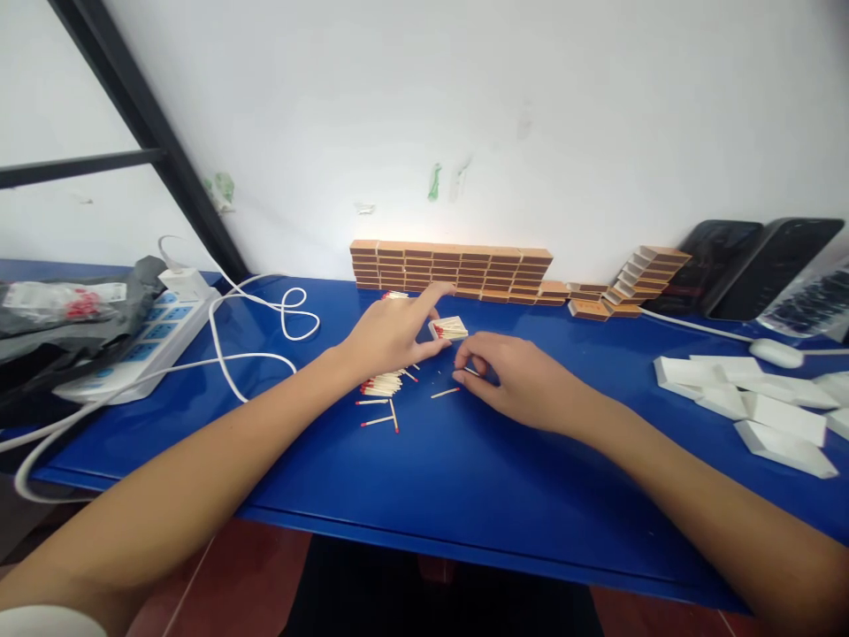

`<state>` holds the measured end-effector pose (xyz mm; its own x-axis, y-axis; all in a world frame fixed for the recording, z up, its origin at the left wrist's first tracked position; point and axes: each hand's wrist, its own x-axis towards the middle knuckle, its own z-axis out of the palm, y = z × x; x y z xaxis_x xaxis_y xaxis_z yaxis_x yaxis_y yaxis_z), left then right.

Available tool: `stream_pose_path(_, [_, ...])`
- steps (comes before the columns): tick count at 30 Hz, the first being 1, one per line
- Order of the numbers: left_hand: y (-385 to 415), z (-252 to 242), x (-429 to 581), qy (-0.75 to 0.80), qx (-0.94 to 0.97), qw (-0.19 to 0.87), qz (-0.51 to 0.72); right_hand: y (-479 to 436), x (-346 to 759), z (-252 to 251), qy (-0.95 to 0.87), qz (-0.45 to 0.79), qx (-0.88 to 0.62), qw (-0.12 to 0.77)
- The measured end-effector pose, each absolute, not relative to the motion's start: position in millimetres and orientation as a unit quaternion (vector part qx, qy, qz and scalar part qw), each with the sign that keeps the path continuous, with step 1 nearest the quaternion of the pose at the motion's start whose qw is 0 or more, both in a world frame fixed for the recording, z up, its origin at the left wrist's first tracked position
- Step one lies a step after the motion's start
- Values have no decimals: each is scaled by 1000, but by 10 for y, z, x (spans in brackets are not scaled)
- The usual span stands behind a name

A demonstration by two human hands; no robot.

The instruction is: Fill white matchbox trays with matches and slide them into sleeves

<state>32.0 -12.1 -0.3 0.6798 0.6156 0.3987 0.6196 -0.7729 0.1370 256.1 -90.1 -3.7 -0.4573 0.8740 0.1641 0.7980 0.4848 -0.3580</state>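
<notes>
Occupying the centre of the frame, one small white tray [454,336], with matches laid inside, is grasped between the thumb and fingers of the left hand [391,332]. Just right of it, the right hand [510,372] is set with thumb and fingertips drawn together; whether anything is pinched there cannot be made out. One loose match [445,393] is laid near those fingertips, on the blue table [411,495]. Left of centre, partly covered by the left hand and forearm, a red-tipped match pile [383,384] is found, with three stray matches just below. Upper centre: stacked matchboxes [451,265], ranged along the wall. Right: white trays [789,416], heaped; above them, two dark phones [773,265], propped. Left: power strip [165,327], one white plug fitted.
</notes>
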Motion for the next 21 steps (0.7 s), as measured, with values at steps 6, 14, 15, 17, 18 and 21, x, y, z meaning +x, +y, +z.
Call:
stream_pose_path(6, [-141, 10, 330, -339, -917, -6, -211, -1021, 2445, -117, -873, 209, -405, 171])
stream_pose_path(14, [-152, 14, 333, -334, -919, -11, -211, -933, 2529, -52, -869, 167, -408, 224])
stream_pose_path(15, [-150, 12, 333, -334, -918, -10, -211, -940, 2527, -43, -864, 169, -415, 228])
stream_pose_path(17, [-144, 5, 333, -335, -918, -8, -212, -974, 2502, -43, -859, 183, -427, 215])
stream_pose_path(18, [-141, 2, 334, -335, -918, -5, -212, -994, 2485, -49, -859, 192, -431, 201])
stream_pose_path(21, [-137, -1, 334, -334, -918, -1, -214, -1028, 2456, -70, -859, 202, -441, 162])
